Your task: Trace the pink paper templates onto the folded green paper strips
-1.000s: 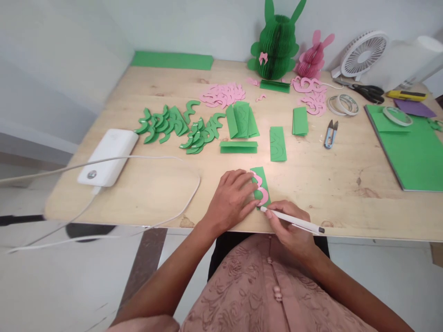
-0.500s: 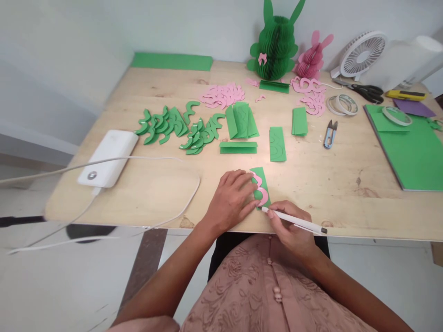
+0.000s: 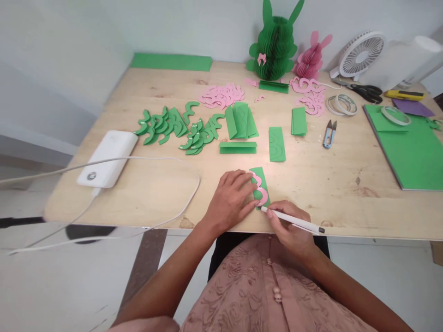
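Observation:
A folded green paper strip point(image 3: 262, 177) lies near the front edge of the wooden table point(image 3: 155, 193). A curvy pink paper template point(image 3: 260, 186) rests on it. My left hand point(image 3: 231, 199) lies flat with fingers spread, pressing on the template and the strip. My right hand point(image 3: 290, 225) is closed on a white pen point(image 3: 294, 220), whose tip touches the lower end of the pink template.
Piles of green cut shapes point(image 3: 173, 124), pink cut shapes point(image 3: 221, 94) and folded green strips point(image 3: 241, 121) lie behind. A white power bank point(image 3: 107, 157) with cable sits left. Snips point(image 3: 329, 133), tape rolls point(image 3: 341, 104), scissors point(image 3: 368, 92), green sheets point(image 3: 411, 152), a fan point(image 3: 360, 54) and paper bunnies point(image 3: 275, 44) are right and back.

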Action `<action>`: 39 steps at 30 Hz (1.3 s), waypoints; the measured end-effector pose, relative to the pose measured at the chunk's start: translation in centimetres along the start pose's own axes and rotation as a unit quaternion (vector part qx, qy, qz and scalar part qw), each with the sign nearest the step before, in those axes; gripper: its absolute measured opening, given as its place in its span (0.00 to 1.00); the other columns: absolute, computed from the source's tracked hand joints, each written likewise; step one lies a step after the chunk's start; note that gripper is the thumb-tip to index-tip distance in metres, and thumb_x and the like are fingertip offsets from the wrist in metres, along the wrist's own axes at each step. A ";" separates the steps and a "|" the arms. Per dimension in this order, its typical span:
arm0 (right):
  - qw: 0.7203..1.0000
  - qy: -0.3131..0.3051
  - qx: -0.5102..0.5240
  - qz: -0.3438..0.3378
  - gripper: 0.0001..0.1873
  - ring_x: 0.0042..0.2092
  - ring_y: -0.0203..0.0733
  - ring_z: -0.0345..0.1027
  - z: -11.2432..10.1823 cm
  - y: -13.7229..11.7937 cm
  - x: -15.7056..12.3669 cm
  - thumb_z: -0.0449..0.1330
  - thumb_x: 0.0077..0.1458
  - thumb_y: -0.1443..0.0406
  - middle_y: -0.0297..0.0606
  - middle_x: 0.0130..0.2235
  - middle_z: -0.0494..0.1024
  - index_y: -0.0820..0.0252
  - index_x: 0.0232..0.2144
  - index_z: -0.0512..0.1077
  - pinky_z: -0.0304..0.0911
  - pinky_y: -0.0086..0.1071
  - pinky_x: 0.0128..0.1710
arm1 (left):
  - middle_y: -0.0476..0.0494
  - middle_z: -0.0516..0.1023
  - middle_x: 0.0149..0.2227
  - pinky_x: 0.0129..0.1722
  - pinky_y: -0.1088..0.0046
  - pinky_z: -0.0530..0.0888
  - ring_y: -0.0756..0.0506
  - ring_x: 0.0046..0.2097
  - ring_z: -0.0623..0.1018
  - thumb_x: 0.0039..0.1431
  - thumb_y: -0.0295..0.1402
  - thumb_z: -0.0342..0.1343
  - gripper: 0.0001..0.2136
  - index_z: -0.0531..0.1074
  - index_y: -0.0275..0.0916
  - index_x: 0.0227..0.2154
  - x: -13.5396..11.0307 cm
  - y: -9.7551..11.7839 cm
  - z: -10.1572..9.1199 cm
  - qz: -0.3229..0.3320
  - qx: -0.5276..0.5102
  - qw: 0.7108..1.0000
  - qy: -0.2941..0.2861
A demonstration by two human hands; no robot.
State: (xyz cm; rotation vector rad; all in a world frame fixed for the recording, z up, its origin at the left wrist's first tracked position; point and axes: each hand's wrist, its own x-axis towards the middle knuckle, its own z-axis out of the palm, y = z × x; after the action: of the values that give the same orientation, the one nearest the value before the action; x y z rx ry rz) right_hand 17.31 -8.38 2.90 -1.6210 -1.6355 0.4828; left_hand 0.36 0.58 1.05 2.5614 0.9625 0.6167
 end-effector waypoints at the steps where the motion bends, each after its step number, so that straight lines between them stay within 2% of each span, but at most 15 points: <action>1: 1.000 0.001 0.001 0.003 0.06 0.29 0.39 0.73 0.0 0.0 0.0 0.57 0.57 0.66 0.34 0.27 0.79 0.56 0.29 0.73 0.66 0.31 0.28 | 0.42 0.71 0.54 0.58 0.55 0.62 0.39 0.58 0.66 0.62 0.37 0.52 0.10 0.72 0.41 0.43 0.0 0.0 0.0 0.000 0.000 1.000 0.001; 11: 1.000 -0.009 0.000 -0.017 0.07 0.30 0.39 0.73 0.2 0.1 0.0 0.56 0.58 0.65 0.35 0.29 0.80 0.55 0.29 0.73 0.67 0.33 0.31 | 0.41 0.71 0.55 0.58 0.55 0.62 0.38 0.58 0.65 0.62 0.37 0.53 0.10 0.72 0.41 0.43 0.0 0.0 0.0 0.002 0.009 1.000 -0.004; 18: 1.000 0.004 0.002 0.001 0.06 0.29 0.39 0.73 0.0 0.1 -0.1 0.57 0.57 0.66 0.34 0.27 0.79 0.55 0.29 0.72 0.66 0.31 0.28 | 0.41 0.71 0.55 0.58 0.55 0.62 0.38 0.58 0.66 0.62 0.37 0.53 0.10 0.72 0.41 0.43 -0.1 0.0 0.1 0.003 0.007 1.000 -0.003; 28: 1.000 -0.013 -0.001 -0.019 0.07 0.31 0.39 0.74 0.2 0.1 0.0 0.56 0.58 0.66 0.35 0.29 0.80 0.56 0.29 0.73 0.67 0.32 0.33 | 0.42 0.71 0.54 0.58 0.56 0.62 0.38 0.58 0.66 0.62 0.37 0.54 0.10 0.72 0.41 0.43 -0.1 0.0 0.1 0.005 0.007 1.000 -0.001; 39: 1.000 0.002 0.007 -0.001 0.06 0.29 0.38 0.73 0.2 0.2 0.0 0.57 0.56 0.66 0.34 0.28 0.79 0.56 0.29 0.73 0.66 0.31 0.29 | 0.42 0.71 0.55 0.58 0.55 0.62 0.38 0.58 0.66 0.62 0.37 0.53 0.10 0.72 0.41 0.43 -0.1 0.0 0.1 0.006 0.011 1.000 -0.001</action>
State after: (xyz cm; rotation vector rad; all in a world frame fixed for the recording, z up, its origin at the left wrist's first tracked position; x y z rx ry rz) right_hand 17.27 -8.35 2.66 -1.6091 -1.6265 0.4903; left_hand 0.34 0.56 0.94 2.5874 0.9603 0.6103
